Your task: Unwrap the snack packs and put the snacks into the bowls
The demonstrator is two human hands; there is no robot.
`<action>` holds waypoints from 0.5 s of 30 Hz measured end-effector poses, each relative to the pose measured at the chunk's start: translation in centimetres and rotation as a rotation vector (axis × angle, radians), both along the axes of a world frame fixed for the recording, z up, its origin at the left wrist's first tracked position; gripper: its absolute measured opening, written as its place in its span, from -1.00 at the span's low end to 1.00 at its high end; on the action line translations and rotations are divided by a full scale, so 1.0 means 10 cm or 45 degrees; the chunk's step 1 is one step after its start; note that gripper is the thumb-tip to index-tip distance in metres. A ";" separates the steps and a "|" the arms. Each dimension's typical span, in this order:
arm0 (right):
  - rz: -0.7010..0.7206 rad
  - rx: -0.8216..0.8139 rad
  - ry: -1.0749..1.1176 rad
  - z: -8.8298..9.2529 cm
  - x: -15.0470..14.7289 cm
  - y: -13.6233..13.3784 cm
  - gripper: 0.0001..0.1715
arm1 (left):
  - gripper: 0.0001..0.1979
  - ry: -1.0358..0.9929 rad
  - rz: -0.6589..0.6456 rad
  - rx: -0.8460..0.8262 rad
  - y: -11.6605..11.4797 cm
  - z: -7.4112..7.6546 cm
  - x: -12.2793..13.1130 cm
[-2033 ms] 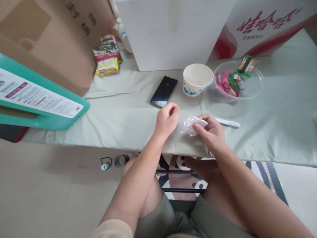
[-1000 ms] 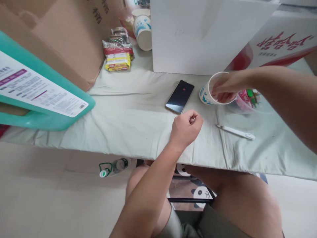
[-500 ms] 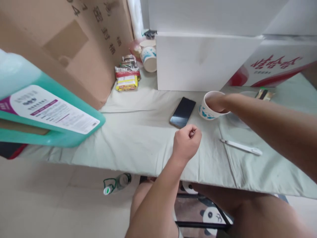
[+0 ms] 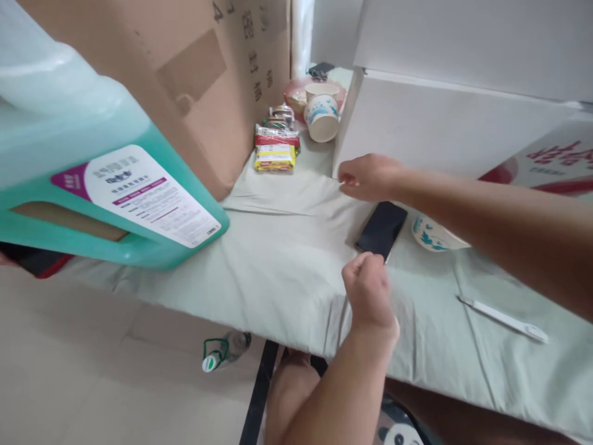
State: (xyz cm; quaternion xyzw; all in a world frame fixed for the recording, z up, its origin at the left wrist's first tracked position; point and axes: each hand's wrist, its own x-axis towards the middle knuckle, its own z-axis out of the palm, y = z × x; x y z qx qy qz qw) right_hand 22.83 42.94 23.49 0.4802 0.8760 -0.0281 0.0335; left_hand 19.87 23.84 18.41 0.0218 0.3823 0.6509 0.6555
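My left hand (image 4: 368,287) is closed in a fist above the cloth, just in front of a dark smartphone (image 4: 382,228). Whatever its fingers hold, if anything, is hidden. Reaching in from the right, my right hand (image 4: 370,176) hovers behind the phone near the white box, its fingers curled together; their contents cannot be made out. Under my right forearm stands a paper cup (image 4: 433,233) with a blue pattern, partly covered by the arm. A slim white-handled tool (image 4: 504,318) lies on the cloth to the right.
A big jug of green liquid (image 4: 157,247) stands at left before a cardboard box (image 4: 194,111). Snack packets (image 4: 277,151) and more paper cups (image 4: 322,117) sit at the back beside a white box (image 4: 417,130). A bottle (image 4: 229,349) lies on the floor below the table edge.
My right hand has come out of the paper cup and moved left, past the phone. My left hand stays closed by the phone. The view has turned left.
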 end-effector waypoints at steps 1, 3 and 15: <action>0.074 -0.019 0.035 -0.10 -0.21 0.06 -0.65 | -0.60 -0.193 0.024 -0.086 0.03 0.01 -0.06; 0.165 -0.040 0.053 -0.25 -0.60 0.25 -0.52 | -0.65 -0.562 0.032 -0.240 0.08 0.03 -0.18; -0.025 -0.005 0.214 -0.89 -1.54 0.97 -0.18 | -0.71 -0.844 0.111 -0.340 0.33 -0.09 -0.46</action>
